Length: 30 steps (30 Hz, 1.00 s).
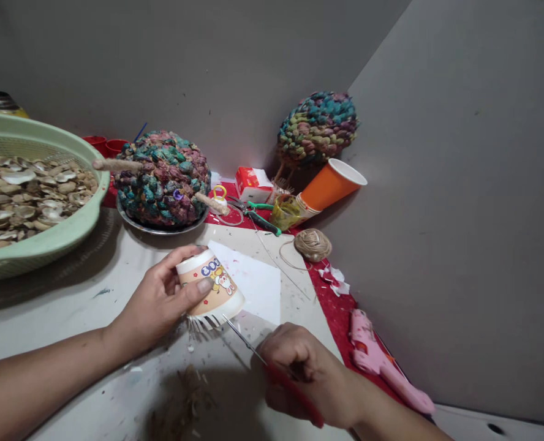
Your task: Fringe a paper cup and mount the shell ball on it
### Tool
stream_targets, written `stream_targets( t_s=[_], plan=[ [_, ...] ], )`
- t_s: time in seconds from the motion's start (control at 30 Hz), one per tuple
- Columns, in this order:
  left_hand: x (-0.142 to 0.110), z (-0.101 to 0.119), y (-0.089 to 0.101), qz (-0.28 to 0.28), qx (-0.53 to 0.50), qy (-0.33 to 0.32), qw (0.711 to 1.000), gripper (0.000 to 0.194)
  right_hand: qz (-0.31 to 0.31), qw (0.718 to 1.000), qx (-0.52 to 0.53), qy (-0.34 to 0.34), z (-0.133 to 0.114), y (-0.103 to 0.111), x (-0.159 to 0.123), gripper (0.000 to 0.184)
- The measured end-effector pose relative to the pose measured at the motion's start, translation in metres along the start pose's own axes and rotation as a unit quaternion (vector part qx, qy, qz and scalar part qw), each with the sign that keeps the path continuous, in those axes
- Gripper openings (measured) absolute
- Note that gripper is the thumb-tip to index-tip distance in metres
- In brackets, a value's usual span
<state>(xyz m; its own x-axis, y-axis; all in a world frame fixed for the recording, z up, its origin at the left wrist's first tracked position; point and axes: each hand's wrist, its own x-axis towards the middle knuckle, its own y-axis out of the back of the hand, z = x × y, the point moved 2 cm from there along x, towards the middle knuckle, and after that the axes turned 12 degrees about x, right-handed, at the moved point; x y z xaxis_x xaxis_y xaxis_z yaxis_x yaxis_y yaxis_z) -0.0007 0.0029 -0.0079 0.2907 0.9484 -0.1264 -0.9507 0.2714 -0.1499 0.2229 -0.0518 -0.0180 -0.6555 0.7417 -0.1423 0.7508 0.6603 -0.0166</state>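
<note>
My left hand (pixel 162 303) is wrapped round a small printed paper cup (pixel 210 288), held on its side above the white table (pixel 92 282). The cup's rim is cut into thin fringe strips. My right hand (pixel 306 373) is closed on red-handled scissors (pixel 272 367), whose thin blades point up-left to the fringed rim. A white sheet of paper (pixel 258 285) lies just behind the cup.
A green basket of shells (pixel 28 196) sits at the left. A colourful knobbly ball on a metal plate (pixel 164 177), a second ball (pixel 318 125), an orange cup (pixel 329 184), green pliers (pixel 260 217), a twine ball (pixel 312 244) and a pink glue gun (pixel 382 361) stand near the grey walls.
</note>
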Motion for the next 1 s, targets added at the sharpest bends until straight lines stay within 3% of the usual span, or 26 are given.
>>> stream_targets(
  t_s=[0.23,1.0],
  plan=[
    [-0.002,0.001,-0.002,-0.024,-0.017,-0.004,1.0,0.05,-0.016,0.999,0.01,-0.047,-0.004,-0.002,0.001,0.05],
    [-0.005,-0.002,0.002,-0.037,0.07,-0.036,0.996,0.055,-0.037,0.996,0.062,-0.042,0.006,0.003,-0.002,0.062]
  ],
)
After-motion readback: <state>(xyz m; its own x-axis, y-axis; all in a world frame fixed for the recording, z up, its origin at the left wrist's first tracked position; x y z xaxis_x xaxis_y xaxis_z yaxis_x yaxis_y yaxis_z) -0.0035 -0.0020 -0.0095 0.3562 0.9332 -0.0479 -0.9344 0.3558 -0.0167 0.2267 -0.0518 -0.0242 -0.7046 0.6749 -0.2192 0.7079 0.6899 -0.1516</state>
